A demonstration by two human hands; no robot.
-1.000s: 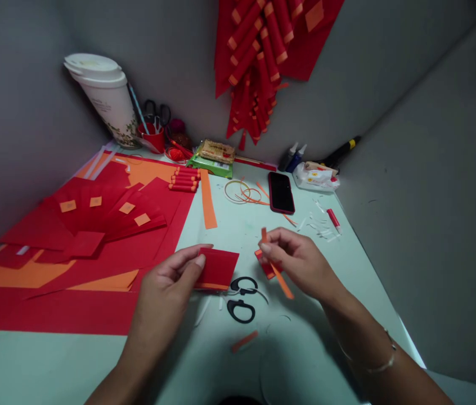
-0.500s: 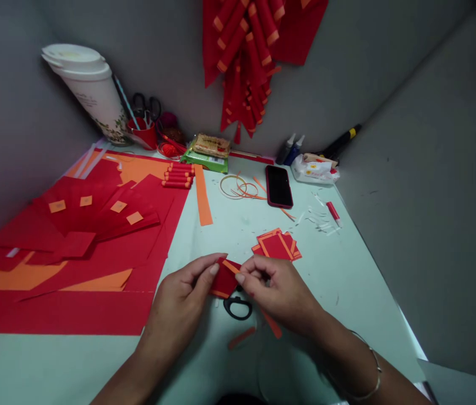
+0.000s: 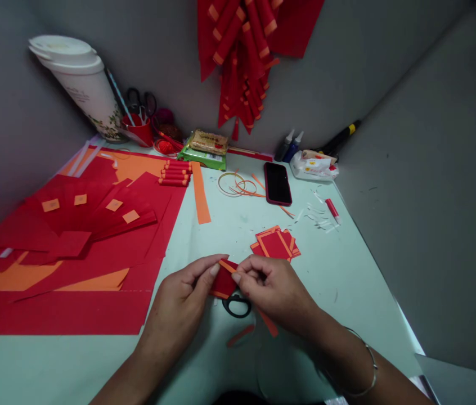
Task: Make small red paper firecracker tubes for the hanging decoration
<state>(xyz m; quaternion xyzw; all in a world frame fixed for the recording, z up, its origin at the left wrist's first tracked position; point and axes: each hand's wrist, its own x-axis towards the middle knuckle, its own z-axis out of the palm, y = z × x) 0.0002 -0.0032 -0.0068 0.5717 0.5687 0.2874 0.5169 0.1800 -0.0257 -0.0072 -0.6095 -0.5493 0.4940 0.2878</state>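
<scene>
My left hand [image 3: 181, 295] is closed on a small red paper piece [image 3: 223, 284], pinched between thumb and fingers. Along the upper edge of that piece lies an orange paper strip [image 3: 227, 265], and more orange shows at its lower edge. Thumb and fingertips of my right hand [image 3: 275, 287] pinch together at the right end of the strip, against the red piece. Beneath the hands, a black scissors handle [image 3: 240, 316] shows; the blades are hidden. Loose orange strips [image 3: 268, 323] lie below my right hand.
Orange-edged red paper pieces [image 3: 275, 246] lie stacked beyond my right hand. Farther back are a phone [image 3: 277, 184], a roll of thin tape [image 3: 220, 184] and a glue stick [image 3: 333, 211]. Large red paper sheets [image 3: 61, 312] cover the left side. A tall white cup [image 3: 81, 87] stands behind.
The view has shifted slightly. My right fingertips have edged a little left along the orange strip, while my left hand keeps its hold on the red paper piece.
</scene>
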